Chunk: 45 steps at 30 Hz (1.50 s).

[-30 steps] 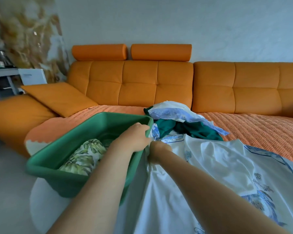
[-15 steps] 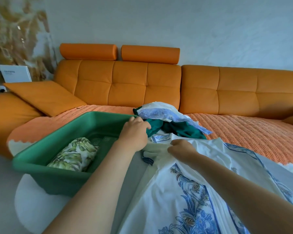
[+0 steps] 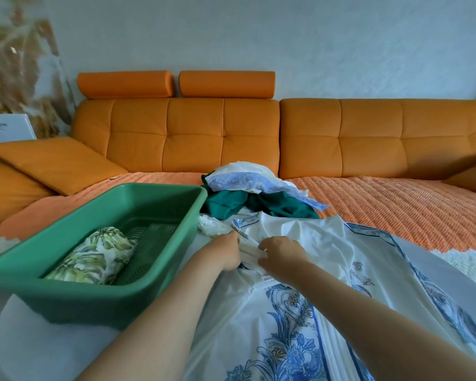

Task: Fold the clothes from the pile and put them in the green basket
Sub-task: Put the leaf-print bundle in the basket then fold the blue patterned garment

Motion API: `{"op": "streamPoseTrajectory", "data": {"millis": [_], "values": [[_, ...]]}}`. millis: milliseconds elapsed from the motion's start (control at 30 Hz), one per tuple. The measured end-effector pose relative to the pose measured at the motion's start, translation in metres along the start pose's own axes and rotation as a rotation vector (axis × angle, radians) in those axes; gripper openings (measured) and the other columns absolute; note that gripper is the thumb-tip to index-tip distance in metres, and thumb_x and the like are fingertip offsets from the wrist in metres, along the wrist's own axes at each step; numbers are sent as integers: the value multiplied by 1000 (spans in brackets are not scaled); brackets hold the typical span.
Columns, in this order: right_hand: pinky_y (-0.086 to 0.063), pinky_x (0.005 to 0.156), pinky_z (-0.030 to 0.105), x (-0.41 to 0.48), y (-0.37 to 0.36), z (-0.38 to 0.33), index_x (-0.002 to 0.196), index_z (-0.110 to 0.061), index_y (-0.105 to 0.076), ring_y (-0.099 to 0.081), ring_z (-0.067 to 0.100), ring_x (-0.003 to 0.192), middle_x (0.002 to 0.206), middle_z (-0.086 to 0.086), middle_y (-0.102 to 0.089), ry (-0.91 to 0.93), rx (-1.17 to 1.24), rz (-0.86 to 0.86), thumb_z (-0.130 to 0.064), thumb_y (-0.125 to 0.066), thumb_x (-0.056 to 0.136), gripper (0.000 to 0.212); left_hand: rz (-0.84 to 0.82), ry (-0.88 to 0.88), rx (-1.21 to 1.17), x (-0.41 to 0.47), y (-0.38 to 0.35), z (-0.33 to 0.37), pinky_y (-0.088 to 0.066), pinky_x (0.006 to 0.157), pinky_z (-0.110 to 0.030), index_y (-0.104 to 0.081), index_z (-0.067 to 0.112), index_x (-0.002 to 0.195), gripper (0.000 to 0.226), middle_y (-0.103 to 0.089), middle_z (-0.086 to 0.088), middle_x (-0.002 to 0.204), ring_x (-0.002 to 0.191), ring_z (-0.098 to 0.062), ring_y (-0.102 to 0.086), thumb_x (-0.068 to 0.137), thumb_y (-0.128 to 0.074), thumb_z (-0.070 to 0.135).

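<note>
Beside the basket, left hand and right hand pinch bunched garment between them.

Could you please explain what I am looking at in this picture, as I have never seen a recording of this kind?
There is no machine here: a person wears a wide-angle camera on the head, so the single picture looks forward and down along both bare arms. The left hand and the right hand both grip a bunched part of a white garment with blue flower print, spread in front of the person. To the left stands the green basket, holding one folded leaf-print garment. Beyond lies the pile of unfolded clothes, on the orange sofa.
</note>
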State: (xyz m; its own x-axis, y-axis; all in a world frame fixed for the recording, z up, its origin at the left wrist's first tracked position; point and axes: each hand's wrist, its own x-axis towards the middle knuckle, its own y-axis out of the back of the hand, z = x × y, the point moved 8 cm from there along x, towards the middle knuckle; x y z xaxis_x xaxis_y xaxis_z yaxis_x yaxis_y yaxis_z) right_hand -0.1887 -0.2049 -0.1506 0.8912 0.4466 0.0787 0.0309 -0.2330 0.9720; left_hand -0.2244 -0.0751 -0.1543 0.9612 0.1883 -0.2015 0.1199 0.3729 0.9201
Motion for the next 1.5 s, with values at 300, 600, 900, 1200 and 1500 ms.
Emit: {"op": "streamPoseTrajectory", "data": {"millis": [300, 600, 900, 1200, 1500], "values": [[-45, 73, 28, -18, -1, 11, 73, -22, -70, -56, 12, 77, 81, -2, -68, 76, 378, -471, -26, -81, 76, 12, 231, 136, -296, 23, 4, 0, -45, 90, -36, -61, -3, 119, 49, -63, -22, 124, 114, -35, -58, 101, -46, 40], [-50, 81, 27, -33, 13, 36, 115, -16, -69, -60, 14, 88, 109, 0, -68, -36, 446, -239, -25, -67, 93, 24, 336, 207, -467, 23, 0, 1, -46, 86, -26, -57, 13, 124, 40, -61, -5, 123, 113, -27, -59, 84, -62, 10], [-56, 76, 41, -28, 53, 76, 127, -18, -54, -66, 24, 91, 108, 10, -67, -427, 1287, 128, -50, -76, 80, 61, 58, -466, -799, -12, 9, 121, -55, 87, -38, -64, 24, 105, 28, -73, 2, 87, 88, -16, -69, 82, -71, 10], [-56, 70, 31, -60, 56, 166, 105, -12, -61, -65, 20, 80, 94, 6, -67, -583, 164, 74, -57, -45, 94, 50, 197, -333, -223, -10, -9, 75, -48, 79, -29, -58, 22, 89, 35, -59, 5, 99, 94, -17, -57, 82, -42, -8], [-37, 114, 42, -68, 45, 98, 148, -33, -42, -44, 23, 137, 153, -1, -45, 38, 46, -40, 0, -47, 83, 73, -108, -358, 61, -16, -48, 64, -46, 81, -27, -48, 32, 92, 29, -44, 7, 110, 99, -13, -48, 73, -70, 25]]}}
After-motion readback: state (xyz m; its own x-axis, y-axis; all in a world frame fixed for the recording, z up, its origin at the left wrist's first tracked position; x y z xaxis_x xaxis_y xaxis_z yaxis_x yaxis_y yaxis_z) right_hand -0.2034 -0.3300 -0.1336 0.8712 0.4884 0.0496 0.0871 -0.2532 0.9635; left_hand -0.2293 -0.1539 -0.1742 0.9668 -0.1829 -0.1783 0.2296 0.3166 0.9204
